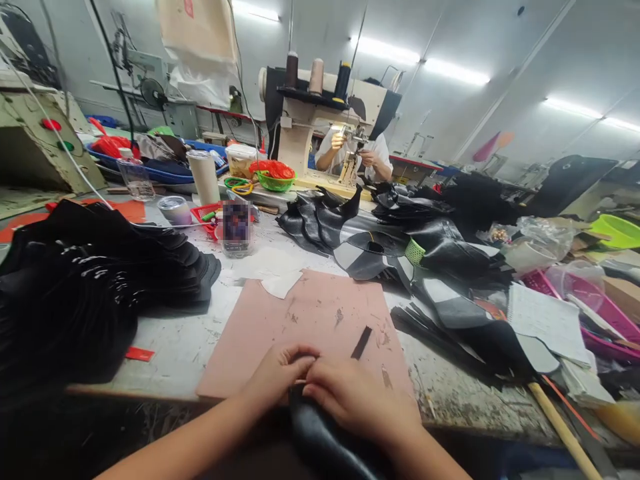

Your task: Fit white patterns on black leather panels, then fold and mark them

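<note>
Fingers (327, 400) of the right hand (357, 397) are curling tightly on the top end of a glossy black piece (320, 430), which is hanging at the near edge of a pink board (310, 313). The left hand (277, 373) is meeting it, thumb and forefinger nearly closing; whether they are holding anything cannot be told. The step appears to be handling that end; the next move probably calls for a steady pinch. Both forearms are slanting inward from the board's near side, knuckles upward.

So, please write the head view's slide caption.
Left fingers and right fingers meet at a glossy black leather-like piece by a pink rectangular board's near edge.
</note>
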Demonstrator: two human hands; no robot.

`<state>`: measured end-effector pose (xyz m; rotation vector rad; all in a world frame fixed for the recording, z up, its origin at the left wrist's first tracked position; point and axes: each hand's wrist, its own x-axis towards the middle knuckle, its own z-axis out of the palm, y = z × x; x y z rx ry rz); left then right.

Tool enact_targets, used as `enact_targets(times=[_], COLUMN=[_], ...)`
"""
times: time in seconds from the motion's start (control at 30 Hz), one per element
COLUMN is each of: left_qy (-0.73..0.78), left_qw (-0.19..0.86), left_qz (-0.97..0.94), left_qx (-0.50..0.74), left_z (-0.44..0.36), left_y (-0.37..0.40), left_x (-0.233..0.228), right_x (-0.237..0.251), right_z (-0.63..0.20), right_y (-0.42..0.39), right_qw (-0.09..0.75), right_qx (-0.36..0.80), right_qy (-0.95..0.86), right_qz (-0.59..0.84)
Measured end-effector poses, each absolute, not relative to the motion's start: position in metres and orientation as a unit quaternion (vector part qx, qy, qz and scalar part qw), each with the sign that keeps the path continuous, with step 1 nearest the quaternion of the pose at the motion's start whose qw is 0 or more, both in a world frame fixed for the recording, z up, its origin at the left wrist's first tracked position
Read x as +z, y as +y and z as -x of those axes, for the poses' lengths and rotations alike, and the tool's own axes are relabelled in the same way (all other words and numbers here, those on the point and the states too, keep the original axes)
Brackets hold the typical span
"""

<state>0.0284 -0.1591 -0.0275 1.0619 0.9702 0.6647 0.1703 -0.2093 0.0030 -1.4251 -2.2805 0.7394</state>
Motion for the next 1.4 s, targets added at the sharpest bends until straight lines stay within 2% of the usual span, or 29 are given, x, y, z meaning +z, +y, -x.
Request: enact_targets(times=[0.3,0.57,1.4], left_qy=[0.454,0.445,0.419], left_qw=[0.764,0.790,0.780], left_qz=[-0.400,-0.364,-0.417], left_qx=[0.226,0.214,0.207], left_z=[-0.022,-0.021,-0.021], left_y=[-0.167,-0.172,-0.175], left_x=[-0.016,-0.001,-0.008], right_x=[-0.008,-0.002,-0.004], right_z=[-0.188,-0.187,-0.183], right_y=[-0.225,-0.225,-0.226], right_qw=[0.274,0.274,0.268], right_qx=[0.247,0.218,0.201], right_qy=[-0.738,-0.742,-0.730], right_qz=[0.565,0.572,0.596])
